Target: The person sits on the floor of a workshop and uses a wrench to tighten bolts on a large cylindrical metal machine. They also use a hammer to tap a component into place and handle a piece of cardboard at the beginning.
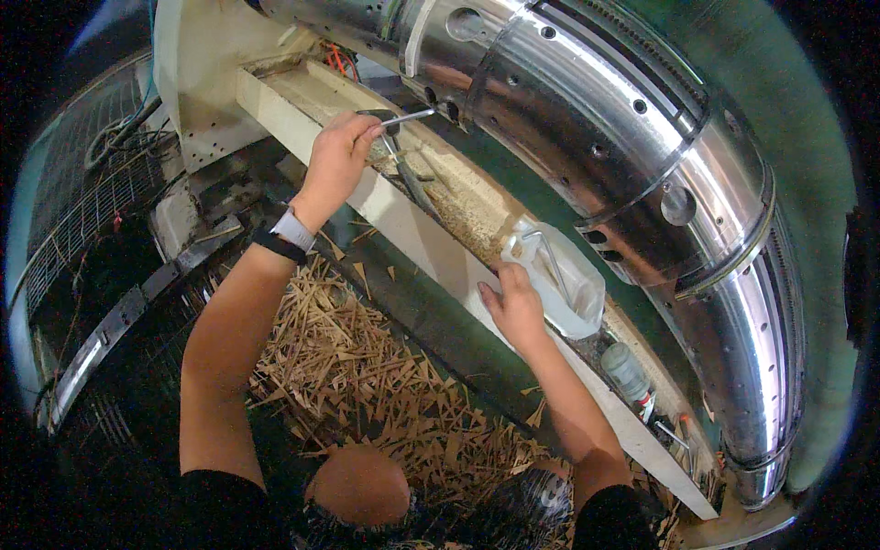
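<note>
One metal tool (409, 118) grasped by left hand (343, 148), end covered; right hand (519, 307), grip unclear

Gleaming as smooth, mirror-bright metal on the large cylinder (596, 110), dulling to darker patches along its lower side. Shining silvery and slick on the slim metal rod (410, 117). Showing a smooth, matt cream finish on the beam (422, 236), turning rough and gritty inside the channel (467, 209). Looking like milky, translucent, faintly glossy plastic on the container (584, 280). Appearing dry, matt and cardboard-like across the brown scraps (339, 339). Reading as dull black cloth on the sleeves (225, 509).
</note>
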The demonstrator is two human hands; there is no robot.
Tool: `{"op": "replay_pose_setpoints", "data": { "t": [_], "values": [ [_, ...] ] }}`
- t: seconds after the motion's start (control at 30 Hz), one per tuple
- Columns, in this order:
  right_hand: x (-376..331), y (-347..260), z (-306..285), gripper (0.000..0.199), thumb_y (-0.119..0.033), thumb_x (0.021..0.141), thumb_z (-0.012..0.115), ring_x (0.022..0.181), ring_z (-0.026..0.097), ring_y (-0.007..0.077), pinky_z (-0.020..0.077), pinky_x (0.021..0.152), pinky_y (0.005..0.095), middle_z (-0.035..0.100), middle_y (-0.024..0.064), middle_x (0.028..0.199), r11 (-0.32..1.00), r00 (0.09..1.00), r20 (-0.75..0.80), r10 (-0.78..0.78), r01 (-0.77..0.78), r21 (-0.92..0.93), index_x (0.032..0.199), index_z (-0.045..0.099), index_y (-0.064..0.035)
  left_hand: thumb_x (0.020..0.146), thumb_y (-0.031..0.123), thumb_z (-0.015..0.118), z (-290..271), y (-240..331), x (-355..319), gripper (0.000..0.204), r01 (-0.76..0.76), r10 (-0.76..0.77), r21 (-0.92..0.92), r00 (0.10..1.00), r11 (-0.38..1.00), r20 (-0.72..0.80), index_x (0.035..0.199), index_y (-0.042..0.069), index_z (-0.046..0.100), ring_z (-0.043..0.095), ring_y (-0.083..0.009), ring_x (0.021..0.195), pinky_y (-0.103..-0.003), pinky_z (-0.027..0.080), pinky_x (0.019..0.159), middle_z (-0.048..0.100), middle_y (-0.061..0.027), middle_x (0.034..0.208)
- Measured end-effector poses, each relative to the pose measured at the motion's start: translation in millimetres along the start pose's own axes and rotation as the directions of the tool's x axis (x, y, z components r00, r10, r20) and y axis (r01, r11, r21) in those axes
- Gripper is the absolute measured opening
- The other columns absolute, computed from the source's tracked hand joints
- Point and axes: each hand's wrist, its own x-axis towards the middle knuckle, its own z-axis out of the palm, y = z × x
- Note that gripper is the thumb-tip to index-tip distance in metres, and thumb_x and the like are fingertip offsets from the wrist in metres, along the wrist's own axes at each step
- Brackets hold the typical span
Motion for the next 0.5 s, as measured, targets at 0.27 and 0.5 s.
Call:
{"op": "replay_pose_setpoints", "data": {
  "t": [0.27, 0.5],
  "values": [
    [-3, -7, 8, 0.032, -0.025, 0.081, 0.063, 0.083, 0.054, 0.0373, 0.0469, 0.07, 0.0432, 0.052, 0.0185, 0.093, 0.993, 0.994, -0.033, 0.104, -0.105, -0.059, 0.097, 0.052, 0.0004, 0.091, 0.017, 0.052, 8, -21, 19, 0.018, 0.095, -0.087, -0.033, 0.98, 0.995, 0.179, 0.095, 0.001, 0.06, 0.057, -0.0341, 0.081, -0.037, 0.045, 0.071, 0.058, -0.0175, 0.089],
    [0, -10, 12, 0.037, -0.028, 0.078, 0.067, 0.081, 0.055, 0.0367, 0.0466, 0.068, 0.0429, 0.051, 0.018, 0.091, 0.996, 0.996, -0.076, 0.052, -0.057, -0.073, 0.096, 0.052, -0.0001, 0.092, 0.02, 0.049, -4, -51, 59, 0.021, -0.185, 0.182, -0.02, 0.93, 0.983, 0.318, 0.099, 0.002, 0.055, 0.056, -0.0363, 0.086, -0.039, 0.045, 0.075, 0.058, -0.0177, 0.092]
  ]
}}
